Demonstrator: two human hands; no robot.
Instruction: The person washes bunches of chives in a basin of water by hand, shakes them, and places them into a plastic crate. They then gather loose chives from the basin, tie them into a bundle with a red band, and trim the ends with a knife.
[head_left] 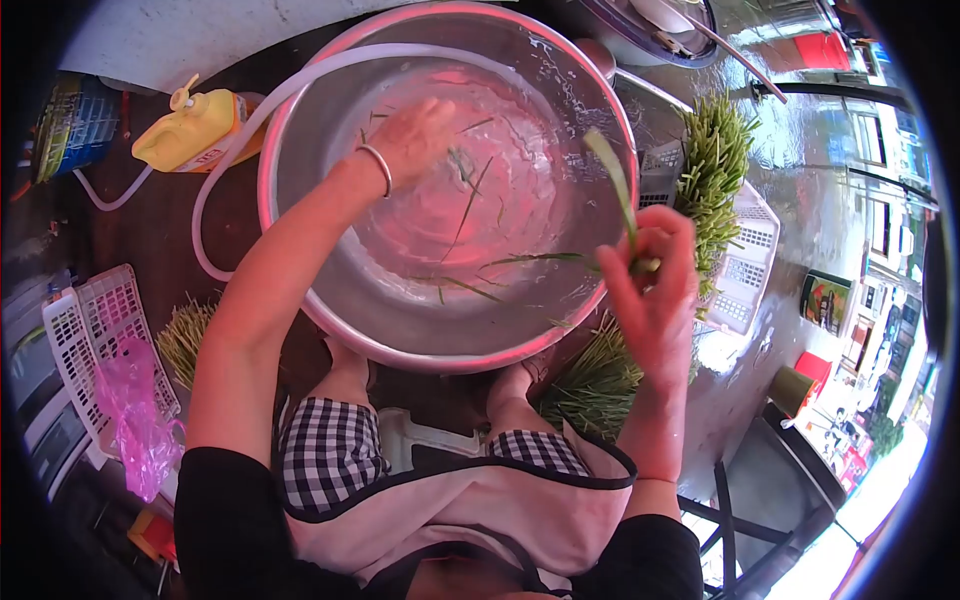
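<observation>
A large round metal basin (450,355) holds water with several loose green blades (470,205) floating in it. My left hand (415,138), with a bangle at the wrist, is low over the water inside the basin; its fingers are blurred and partly hidden. Beyond the basin's right rim, my right hand (655,275) is closed with thumb and fingers pinched on long green leaves (612,170). One pale, wide leaf points up from that hand, and a thinner dark one trails left over the basin.
A whitish hose (215,190) loops over the basin's left rim. Bundles of green stalks (715,170) lie right of the basin, with more leaves (600,385) below. A yellow jug (195,130), a white crate (85,330) and a pink plastic bag (138,420) stand left.
</observation>
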